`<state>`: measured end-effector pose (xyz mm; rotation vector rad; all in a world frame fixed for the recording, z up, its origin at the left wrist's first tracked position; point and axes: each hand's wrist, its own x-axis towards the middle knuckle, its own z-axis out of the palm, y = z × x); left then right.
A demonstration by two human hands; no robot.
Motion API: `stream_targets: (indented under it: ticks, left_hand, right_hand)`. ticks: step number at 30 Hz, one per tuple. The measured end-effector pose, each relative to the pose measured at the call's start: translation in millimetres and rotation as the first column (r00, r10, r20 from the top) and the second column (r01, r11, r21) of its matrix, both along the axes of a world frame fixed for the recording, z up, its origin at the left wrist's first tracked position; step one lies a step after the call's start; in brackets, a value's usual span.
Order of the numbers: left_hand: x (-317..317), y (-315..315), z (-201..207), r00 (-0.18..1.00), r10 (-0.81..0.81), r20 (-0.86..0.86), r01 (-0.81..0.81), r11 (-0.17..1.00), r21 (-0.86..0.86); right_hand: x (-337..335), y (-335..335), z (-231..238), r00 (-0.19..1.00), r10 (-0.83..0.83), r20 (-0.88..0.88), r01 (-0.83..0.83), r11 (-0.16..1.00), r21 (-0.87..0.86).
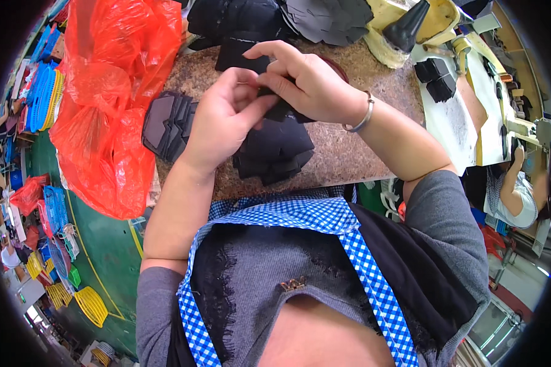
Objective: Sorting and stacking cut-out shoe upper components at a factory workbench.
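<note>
Over the worktable, my left hand [219,116] and my right hand [315,85] meet with thumbs and fingers pinched on a dark flat piece [281,112], mostly hidden by the fingers. The right index finger is raised and bent. Just below the hands lies a fanned pile of black cut pieces [275,153]. Beside my left wrist leans another stack of dark pieces [167,126]. Beyond my fingers are more black pieces [242,24] and a spread of dark grey pieces [327,19].
A crumpled red plastic bag [113,92] covers the table's left side. At the far right stand a black cone-shaped tool [406,27] and a small black stack [436,79] on white sheeting [450,125]. Another person [514,192] sits at right. Coloured baskets [92,306] line the left floor.
</note>
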<state>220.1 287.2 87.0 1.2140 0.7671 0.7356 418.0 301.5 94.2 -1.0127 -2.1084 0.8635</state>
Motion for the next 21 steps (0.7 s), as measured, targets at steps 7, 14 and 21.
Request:
stream_targets:
  ticks: [7, 14, 21]
  left_hand:
    - [-15, -44, -18, 0.89, 0.286, -0.356, -0.162, 0.926, 0.341]
    - [-2, -56, -6, 0.913, 0.398, -0.094, -0.358, 0.889, 0.285]
    - [6, -54, -23, 0.855, 0.332, -0.397, -0.105, 0.863, 0.495]
  right_hand:
    - [28, -45, -18, 0.991, -0.131, -0.024, 0.11, 0.909, -0.401]
    - [24, -58, -10, 0.888, -0.295, -0.354, 0.053, 0.829, -0.557]
    - [27, -64, -26, 0.95, -0.31, -0.044, 0.282, 0.907, -0.312]
